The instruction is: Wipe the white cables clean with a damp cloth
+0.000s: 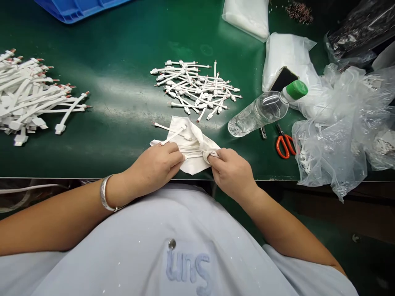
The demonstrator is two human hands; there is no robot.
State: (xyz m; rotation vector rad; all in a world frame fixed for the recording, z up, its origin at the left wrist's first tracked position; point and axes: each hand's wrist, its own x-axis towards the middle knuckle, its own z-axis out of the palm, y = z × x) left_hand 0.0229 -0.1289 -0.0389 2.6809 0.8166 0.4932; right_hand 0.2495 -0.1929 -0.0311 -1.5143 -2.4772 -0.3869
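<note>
A white cloth (194,165) lies bunched at the table's front edge. My left hand (160,165), with a bracelet at the wrist, is closed in a pinch at the cloth's left side, on the end of a short white cable (173,135). Fingers of my right hand (230,169) are closed round a twisted fold of the cloth, on its right side. Another white cable (165,128) rests across the cloth's upper left. Just beyond the cloth is a loose pile of short white cables (197,88).
A larger cable pile (31,96) spreads at the left. Rightward stand a leaning water bottle (262,113), orange-handled scissors (285,144), a phone (284,78) and clear plastic bags (333,135). A blue crate (72,11) sits at the back left.
</note>
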